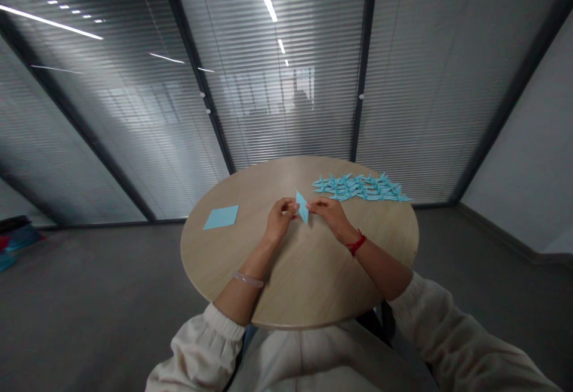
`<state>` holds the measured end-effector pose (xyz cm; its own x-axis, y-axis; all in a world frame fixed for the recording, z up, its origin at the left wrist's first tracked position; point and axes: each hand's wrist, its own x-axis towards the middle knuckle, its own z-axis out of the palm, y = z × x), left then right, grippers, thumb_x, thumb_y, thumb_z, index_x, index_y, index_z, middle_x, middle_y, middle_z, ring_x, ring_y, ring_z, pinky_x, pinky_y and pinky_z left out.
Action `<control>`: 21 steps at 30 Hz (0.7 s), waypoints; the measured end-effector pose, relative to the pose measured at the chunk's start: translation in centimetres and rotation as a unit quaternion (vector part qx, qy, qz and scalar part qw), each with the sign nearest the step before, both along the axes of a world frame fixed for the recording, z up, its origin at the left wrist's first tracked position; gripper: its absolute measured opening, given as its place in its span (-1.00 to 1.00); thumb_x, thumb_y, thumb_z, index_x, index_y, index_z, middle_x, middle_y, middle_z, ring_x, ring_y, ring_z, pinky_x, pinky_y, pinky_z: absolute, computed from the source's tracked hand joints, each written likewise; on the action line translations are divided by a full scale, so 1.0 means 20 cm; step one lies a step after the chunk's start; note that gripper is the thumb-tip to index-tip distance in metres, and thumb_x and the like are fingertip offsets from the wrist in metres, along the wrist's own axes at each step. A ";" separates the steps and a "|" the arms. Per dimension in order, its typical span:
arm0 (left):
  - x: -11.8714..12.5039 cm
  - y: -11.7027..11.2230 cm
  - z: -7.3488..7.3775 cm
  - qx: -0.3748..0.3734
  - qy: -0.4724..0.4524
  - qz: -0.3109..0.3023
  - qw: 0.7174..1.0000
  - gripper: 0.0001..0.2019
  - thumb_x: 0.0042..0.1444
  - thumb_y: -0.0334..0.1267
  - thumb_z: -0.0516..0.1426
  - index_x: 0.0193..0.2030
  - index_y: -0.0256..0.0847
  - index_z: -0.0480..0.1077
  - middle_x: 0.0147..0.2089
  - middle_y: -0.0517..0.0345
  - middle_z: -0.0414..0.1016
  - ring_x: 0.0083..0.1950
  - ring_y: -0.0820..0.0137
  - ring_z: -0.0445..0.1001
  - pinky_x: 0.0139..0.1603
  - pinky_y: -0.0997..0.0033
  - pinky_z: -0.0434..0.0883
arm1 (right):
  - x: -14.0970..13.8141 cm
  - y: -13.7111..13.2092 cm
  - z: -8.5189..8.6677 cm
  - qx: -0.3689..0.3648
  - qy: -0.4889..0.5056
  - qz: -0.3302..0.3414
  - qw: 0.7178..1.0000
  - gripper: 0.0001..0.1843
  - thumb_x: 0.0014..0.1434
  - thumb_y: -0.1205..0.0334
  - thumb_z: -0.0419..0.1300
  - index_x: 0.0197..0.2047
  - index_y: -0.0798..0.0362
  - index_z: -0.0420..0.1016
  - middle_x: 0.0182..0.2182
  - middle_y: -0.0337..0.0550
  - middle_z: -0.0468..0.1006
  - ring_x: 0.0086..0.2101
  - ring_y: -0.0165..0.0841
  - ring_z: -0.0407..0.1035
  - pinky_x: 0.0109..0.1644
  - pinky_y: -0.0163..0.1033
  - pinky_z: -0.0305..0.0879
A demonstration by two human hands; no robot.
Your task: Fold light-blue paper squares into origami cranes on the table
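Observation:
A small piece of folded blue paper (302, 206), shaped like a narrow diamond, is held up between my two hands over the middle of the table. My left hand (281, 214) pinches its left edge between thumb and fingers. On the other side, my right hand (330, 212) grips the right edge with its fingertips. Flat blue origami paper (221, 217) lies to the left of my left hand. Beyond my right hand, several folded blue paper cranes (360, 187) are lined up in close rows.
The round wooden table (308, 284) reaches close to my body. Behind it stands a glass partition with blinds (286, 123) and dark frames. A white wall (528, 159) rises at the right. Dark and coloured items (20, 234) lie on the floor at far left.

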<state>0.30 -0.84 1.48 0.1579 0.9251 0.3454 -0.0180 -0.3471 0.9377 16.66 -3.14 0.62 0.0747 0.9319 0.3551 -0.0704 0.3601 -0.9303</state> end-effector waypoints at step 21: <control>0.02 -0.01 0.00 -0.047 -0.032 -0.079 0.995 -0.49 -0.17 0.09 0.31 -0.18 -0.28 0.52 -0.30 0.05 0.58 -0.25 0.34 0.51 -0.14 0.35 0.44 | 0.00 0.02 -0.05 0.102 -0.126 -0.001 0.987 -0.79 0.00 0.10 0.31 -0.28 0.00 0.58 -0.32 -0.16 0.54 -0.33 -0.34 0.41 -0.20 -0.20 0.36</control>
